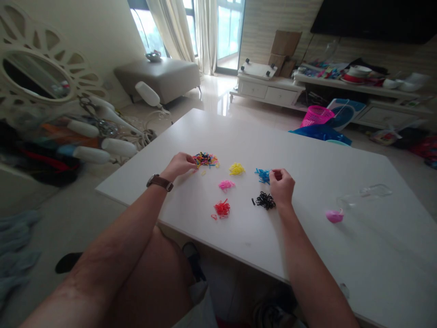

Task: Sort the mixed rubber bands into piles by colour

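Small rubber bands lie in heaps on a white table (307,232). My left hand (180,166), with a brown-strapped watch on its wrist, has its fingertips pinched at the near left edge of a mixed-colour heap (206,159). My right hand (282,186) is closed at the right side of the blue heap (262,175), covering part of it. What either pinch holds is too small or hidden. Between the hands are a yellow heap (236,169), a pink heap (226,185) and a red heap (222,208). The black heap (265,200) lies just below my right hand.
Right of my right arm are a small purple-pink object (334,216) and a clear transparent container (365,195). Beyond the table's far edge stands a pink basket (317,116). A stand with white padded ends (119,147) is close to its left edge.
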`<state>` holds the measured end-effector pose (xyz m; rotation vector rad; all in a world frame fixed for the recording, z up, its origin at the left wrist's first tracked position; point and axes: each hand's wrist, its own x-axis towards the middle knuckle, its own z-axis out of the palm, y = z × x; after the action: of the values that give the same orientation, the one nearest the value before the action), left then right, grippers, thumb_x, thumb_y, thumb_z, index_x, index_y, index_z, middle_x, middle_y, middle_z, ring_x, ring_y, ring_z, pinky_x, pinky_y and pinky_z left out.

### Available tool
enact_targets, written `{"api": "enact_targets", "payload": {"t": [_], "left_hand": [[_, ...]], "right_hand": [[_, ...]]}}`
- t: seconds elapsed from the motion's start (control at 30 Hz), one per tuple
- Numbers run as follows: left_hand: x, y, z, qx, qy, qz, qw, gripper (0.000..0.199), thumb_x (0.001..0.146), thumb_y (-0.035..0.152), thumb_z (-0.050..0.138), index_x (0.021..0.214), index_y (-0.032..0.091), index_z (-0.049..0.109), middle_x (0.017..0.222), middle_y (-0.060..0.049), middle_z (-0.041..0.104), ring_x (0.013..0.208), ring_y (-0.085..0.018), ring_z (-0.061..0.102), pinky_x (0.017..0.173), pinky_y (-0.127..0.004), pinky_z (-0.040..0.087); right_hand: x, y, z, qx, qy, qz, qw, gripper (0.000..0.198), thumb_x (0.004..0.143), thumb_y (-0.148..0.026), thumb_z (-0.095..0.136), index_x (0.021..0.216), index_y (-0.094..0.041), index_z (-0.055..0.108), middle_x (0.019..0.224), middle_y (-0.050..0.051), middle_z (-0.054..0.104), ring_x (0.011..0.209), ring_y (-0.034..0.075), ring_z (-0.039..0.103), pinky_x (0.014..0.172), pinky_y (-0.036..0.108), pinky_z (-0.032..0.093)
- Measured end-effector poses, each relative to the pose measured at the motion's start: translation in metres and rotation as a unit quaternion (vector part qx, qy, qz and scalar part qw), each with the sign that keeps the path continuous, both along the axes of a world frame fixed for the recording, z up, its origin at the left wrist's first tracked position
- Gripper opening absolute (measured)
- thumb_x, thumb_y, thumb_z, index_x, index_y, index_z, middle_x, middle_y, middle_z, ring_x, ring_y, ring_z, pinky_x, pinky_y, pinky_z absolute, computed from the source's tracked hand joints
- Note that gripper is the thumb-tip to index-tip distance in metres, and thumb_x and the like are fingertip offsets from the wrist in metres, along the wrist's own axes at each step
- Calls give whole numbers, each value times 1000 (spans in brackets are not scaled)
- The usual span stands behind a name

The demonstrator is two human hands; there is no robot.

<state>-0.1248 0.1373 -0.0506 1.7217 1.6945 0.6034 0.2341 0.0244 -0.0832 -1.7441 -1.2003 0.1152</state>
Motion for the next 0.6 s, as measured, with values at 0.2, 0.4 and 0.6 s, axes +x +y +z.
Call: {"api": "enact_targets", "payload": {"t": [0.2,0.4,0.6], "left_hand": [[3,-3,1,-50,74,-20,996,13,52,27,75,59,17,70,53,0,61,53,-14,52,50,-26,33],[4,1,2,-71,89,-42,993,14,55,30,71,59,16,68,52,0,59,53,-14,50,50,-26,33],[4,2,-5,-46,55,-32,997,18,53,30,72,64,17,67,56,0,61,55,-15,52,50,-25,33]], "right_hand": [[-1,1,-1,-4,13,7,1000,19,83,-34,58,82,-17,66,75,7,69,68,20,62,71,34,50],[0,2,-4,-1,5,16,1000,17,82,-33,57,80,-18,65,75,5,68,69,19,62,72,33,49],[-3,1,-3,-2,6,24,1000,15,81,-31,57,78,-19,65,74,5,68,69,20,61,72,33,49]]}}
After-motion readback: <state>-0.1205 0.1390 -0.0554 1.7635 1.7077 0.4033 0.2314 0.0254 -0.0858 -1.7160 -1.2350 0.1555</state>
